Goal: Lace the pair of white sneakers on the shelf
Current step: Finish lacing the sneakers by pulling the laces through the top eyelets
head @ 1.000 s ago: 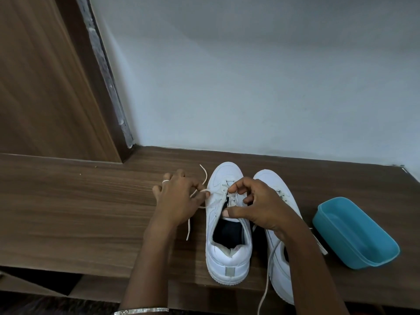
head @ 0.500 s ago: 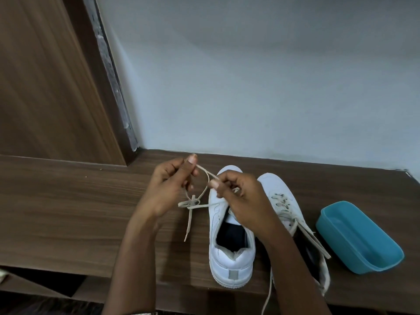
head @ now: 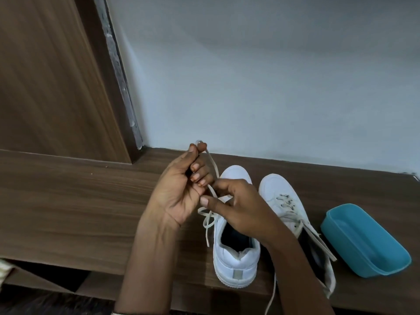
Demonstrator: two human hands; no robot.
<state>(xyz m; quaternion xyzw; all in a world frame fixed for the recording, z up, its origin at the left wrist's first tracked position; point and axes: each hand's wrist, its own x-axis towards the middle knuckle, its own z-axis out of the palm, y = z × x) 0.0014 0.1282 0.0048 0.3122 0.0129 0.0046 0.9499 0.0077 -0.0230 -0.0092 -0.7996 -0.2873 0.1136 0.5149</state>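
Sitting hollow beside sneakers, teal tub

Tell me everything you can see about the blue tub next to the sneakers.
The teal-blue oblong plastic tub is open-topped, with rounded corners, smooth walls and a thin rim. It looks empty. It rests tilted on the brown wooden shelf, its opening angled up and leftward, set diagonally at the far right. The right-hand white sneaker lies beside it; contact cannot be told. Neither hand touches it.
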